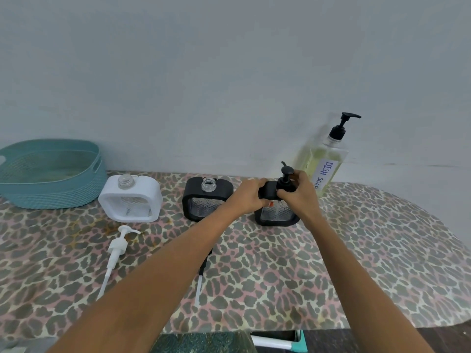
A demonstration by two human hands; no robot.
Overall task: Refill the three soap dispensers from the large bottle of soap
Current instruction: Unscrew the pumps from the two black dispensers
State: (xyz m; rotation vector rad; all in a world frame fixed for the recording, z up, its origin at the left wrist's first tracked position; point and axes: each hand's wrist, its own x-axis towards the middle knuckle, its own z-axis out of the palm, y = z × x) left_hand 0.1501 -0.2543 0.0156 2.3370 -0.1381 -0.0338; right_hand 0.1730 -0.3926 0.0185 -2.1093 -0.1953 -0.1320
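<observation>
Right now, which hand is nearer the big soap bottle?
Right. The right hand grips the pump just before the soap bottle; the left hand holds the dispenser, farther left.

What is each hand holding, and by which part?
Left hand grips the top left corner of the rightmost black dispenser; right hand grips its pump at the collar.

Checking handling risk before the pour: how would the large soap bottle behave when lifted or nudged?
The large soap bottle looks mostly full, so probably heavy. Tall and narrow, it may tip if nudged high. Its smooth clear wall could be slippery.
</observation>
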